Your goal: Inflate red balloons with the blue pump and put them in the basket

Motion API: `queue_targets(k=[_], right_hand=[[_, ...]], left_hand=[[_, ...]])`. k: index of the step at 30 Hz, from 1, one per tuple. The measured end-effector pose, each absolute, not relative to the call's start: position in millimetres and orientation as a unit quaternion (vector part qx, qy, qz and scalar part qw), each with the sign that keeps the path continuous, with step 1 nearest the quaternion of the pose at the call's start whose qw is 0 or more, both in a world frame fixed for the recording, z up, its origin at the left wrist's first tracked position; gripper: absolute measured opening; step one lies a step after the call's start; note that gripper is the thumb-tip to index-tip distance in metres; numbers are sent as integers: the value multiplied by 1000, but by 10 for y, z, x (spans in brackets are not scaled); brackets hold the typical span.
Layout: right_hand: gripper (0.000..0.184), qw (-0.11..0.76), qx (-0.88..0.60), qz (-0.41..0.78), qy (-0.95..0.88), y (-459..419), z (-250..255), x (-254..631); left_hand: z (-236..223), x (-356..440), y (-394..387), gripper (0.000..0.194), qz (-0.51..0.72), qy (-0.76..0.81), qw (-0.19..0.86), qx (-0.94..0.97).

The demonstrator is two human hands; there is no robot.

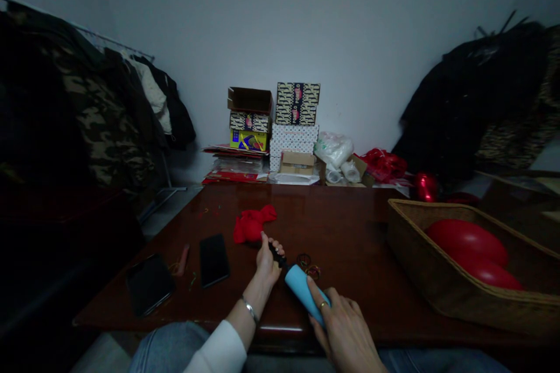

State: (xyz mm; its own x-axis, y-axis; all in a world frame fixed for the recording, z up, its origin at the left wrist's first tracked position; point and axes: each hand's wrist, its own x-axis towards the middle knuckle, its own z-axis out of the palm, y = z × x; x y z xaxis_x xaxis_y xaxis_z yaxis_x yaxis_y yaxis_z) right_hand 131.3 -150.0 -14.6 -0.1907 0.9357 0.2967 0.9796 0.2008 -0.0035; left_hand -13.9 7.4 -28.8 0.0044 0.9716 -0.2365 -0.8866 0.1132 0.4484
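Observation:
My left hand (268,262) is closed around the black end of what looks like a balloon hand pump. My right hand (343,326) grips the light-blue barrel of the hand pump (305,291), which slants over the front of the table. Just beyond my left thumb is a crumpled red heap (254,225), perhaps limp balloons; I cannot tell whether the thumb touches it. Several thin rubber bands (313,271) lie beside the pump.
A wicker basket (437,289) with red inflated balloons (468,240) stands at right. Two dark flat devices, a phone (214,260) and a larger one (150,284), lie left, with a small pinkish stick (184,259) between. Boxes (295,143) are stacked along the back.

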Motion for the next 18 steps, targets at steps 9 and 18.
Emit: queue_targets(k=[9, 18], right_hand=[[59, 104, -643, -83, -754, -1388, -113, 1199], [62, 141, -614, -83, -773, -1491, -219, 1326]], left_hand=[[-349, -53, 35, 41, 663, 301, 677, 109], [-327, -131, 116, 36, 677, 296, 667, 98]])
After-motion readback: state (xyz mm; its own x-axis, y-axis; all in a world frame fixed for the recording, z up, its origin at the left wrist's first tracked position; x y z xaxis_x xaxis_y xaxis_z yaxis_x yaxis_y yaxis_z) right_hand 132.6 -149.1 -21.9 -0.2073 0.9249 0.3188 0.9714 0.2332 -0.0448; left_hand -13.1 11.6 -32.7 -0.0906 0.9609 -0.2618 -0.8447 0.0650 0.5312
